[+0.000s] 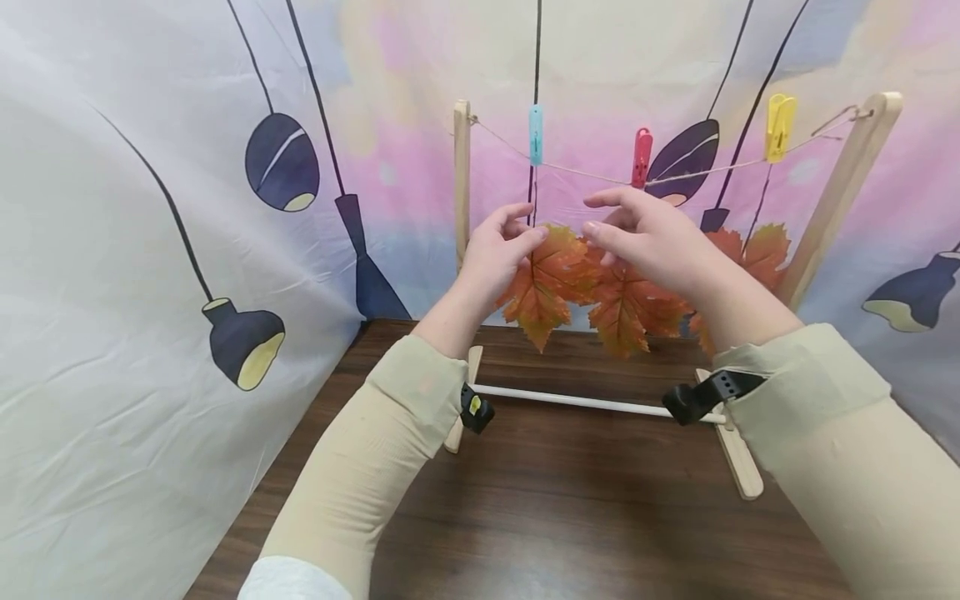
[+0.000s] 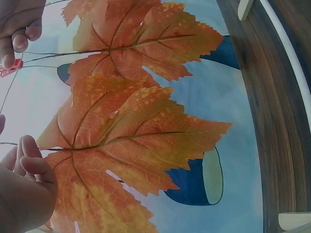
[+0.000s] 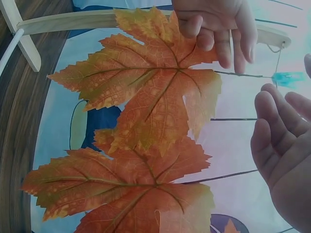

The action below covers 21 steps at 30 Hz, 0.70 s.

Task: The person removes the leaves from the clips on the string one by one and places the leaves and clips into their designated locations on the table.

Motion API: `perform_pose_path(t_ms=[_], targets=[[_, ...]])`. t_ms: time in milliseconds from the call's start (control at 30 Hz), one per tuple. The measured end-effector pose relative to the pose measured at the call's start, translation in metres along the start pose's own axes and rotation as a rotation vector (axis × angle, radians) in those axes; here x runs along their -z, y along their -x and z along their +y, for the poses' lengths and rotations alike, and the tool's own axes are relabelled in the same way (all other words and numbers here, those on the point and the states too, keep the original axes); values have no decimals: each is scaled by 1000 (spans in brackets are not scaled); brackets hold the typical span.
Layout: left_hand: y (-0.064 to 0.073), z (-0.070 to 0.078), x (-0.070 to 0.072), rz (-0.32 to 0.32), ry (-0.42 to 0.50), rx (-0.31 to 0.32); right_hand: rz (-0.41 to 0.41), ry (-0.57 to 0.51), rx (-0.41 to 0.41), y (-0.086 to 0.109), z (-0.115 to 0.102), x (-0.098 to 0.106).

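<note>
Curving loosely, empty, left hand [image 1: 497,248] and right hand [image 1: 651,237] hung near an orange leaf [image 1: 544,287], likely best touched lightly.

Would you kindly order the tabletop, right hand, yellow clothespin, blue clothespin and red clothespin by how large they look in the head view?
1. Tabletop
2. Right hand
3. Yellow clothespin
4. Blue clothespin and red clothespin: too alike to rank.
</note>
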<state>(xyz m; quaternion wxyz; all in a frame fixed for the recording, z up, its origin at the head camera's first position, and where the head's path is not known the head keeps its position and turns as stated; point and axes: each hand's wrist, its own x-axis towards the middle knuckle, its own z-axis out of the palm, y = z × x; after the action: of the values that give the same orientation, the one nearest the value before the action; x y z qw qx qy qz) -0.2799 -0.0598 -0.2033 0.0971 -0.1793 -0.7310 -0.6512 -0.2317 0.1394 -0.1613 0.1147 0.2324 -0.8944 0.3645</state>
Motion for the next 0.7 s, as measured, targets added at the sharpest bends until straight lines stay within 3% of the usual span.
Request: perform_pose_path(t_ms=[367,700], targets=[[-9,0,-3,64,42,25,-8,-12,24,-6,-4,-3],[-17,3,-1,37,-38,5,-7,22,5,-18,-17,4]])
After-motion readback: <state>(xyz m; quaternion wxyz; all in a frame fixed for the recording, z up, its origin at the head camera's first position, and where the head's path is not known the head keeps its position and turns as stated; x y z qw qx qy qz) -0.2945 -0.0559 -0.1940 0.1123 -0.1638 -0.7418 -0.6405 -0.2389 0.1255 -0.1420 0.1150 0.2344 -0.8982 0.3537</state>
